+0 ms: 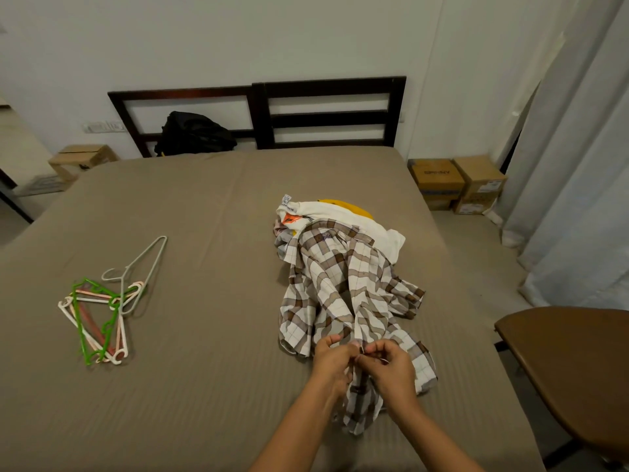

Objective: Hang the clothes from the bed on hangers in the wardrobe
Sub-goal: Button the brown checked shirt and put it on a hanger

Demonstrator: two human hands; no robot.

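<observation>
Left hand [332,359] and right hand [391,367] are pinching the checked shirt [340,284] by its front edge at five o'clock on the bed [204,206], likely unbuttoning it before reaching for the hangers [115,300] at nine o'clock.

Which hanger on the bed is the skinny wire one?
The pale grey wire hanger at the pile's far end; the green plastic hanger and the pink and white plastic hangers are thicker.
</observation>
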